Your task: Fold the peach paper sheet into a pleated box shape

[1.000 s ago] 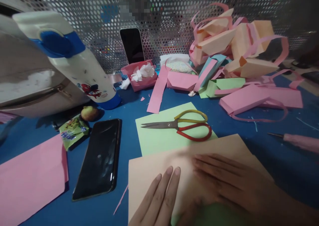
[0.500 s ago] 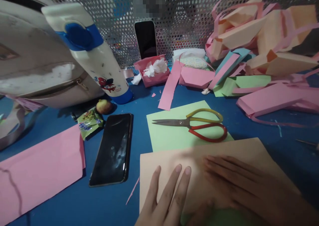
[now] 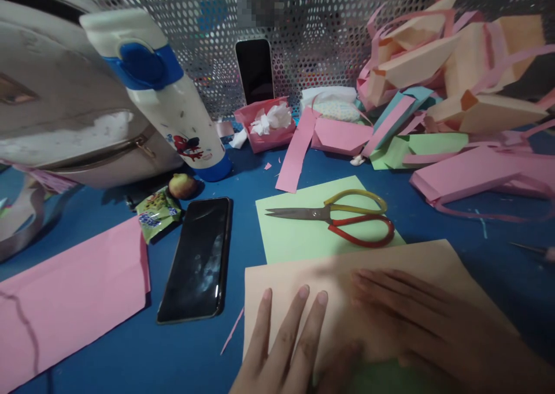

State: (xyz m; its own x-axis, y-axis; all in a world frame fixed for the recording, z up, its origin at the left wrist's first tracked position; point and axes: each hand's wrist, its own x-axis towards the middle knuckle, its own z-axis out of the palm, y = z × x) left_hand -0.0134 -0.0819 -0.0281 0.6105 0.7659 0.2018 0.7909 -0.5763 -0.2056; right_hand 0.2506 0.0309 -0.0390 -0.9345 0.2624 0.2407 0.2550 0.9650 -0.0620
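A peach-coloured paper sheet (image 3: 403,261) lies at the lower middle of the blue table. My left hand (image 3: 286,348) rests on its left part, three fingers spread flat and nothing held. On the right part lies my right hand (image 3: 420,319), its fingers stretched out flat and slightly blurred; its thumb is in shadow. Beyond the peach sheet, and partly covered by it, is a light green sheet (image 3: 290,240). Scissors (image 3: 318,213) with one yellow and one red handle sit on the green sheet, blades pointing left. Something dark green shows below the peach sheet's near edge.
Left of the sheets are a black phone (image 3: 197,261), a snack packet (image 3: 158,214), a pink folded paper (image 3: 87,295) and a white-blue bottle (image 3: 173,99). Paper bags (image 3: 468,64) pile up at the back right. An awl-like pointed tool (image 3: 526,247) lies at the right edge.
My left hand has shifted slightly left on the peach sheet, its fingers still spread. My right hand has barely moved. The scissors and sheets look the same.
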